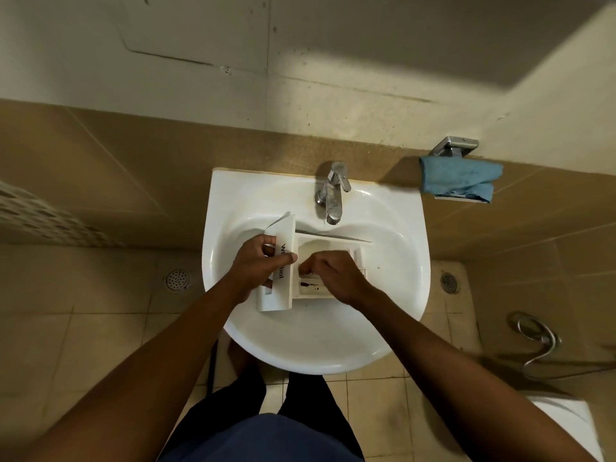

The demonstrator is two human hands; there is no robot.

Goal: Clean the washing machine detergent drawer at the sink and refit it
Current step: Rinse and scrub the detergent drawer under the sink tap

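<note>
At the left of the tiled floor: one round floor drain (178, 279), set well apart from the basin.

Left hand (256, 266): fingers curled round the front panel (279, 299) of the detergent drawer (328, 244), thumb laid across the panel's face over the black lettering. Firm grip, hand wrapped on the panel's edge.

Detergent drawer: white plastic, lying inside the bowl of the sink (400, 261), front panel to the left and standing on edge, open compartments facing up. The walls look yellowed. Dark smears (310, 284) show along the floor of the nearest compartment.

Right hand (336, 275): just beside the left hand, down in the drawer's compartments, fingers curled tightly with the tips bunched against the plastic. Whether they pinch anything, I cannot tell.

Sink: white ceramic, wall-mounted, with a chrome tap (331, 195) at the back, its spout over the drawer's far edge.

To the right on the wall: a blue cloth (461, 181) draped on a metal holder (455, 146).

Floor, right: a second drain (449, 282); beyond it a looped metal hose (536, 338).
</note>
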